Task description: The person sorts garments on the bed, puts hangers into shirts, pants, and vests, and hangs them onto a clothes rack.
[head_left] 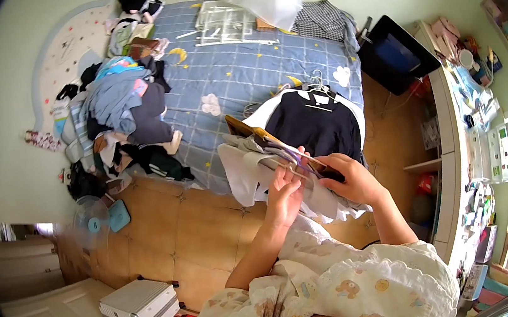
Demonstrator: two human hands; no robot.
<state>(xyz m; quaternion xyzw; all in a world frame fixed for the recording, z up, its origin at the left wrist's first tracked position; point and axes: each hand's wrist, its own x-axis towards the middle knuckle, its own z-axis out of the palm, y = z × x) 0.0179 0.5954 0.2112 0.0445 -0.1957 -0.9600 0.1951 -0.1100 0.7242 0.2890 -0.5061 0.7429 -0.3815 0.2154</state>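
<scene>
In front of my body I hold a bundle of clothes hangers (pixel 296 165) with light grey and white garments (pixel 242 166) hanging from them. My left hand (pixel 285 194) is closed around the hangers from below, palm turned up. My right hand (pixel 353 178) has its fingers curled on the right side of the same bundle, where its fingertips are partly hidden. Just beyond, a black top (pixel 310 123) with a white garment under it lies on the bed, its hanger hooks (pixel 319 81) pointing away from me.
The blue checked bed (pixel 194 80) carries a large clothes pile (pixel 121 108) at left, white rack parts (pixel 224 22) and a plastic bag (pixel 269 1). A fan (pixel 92 224) and a silver case (pixel 138 302) stand on the tiled floor. A monitor (pixel 398 55) and cluttered shelves line the right.
</scene>
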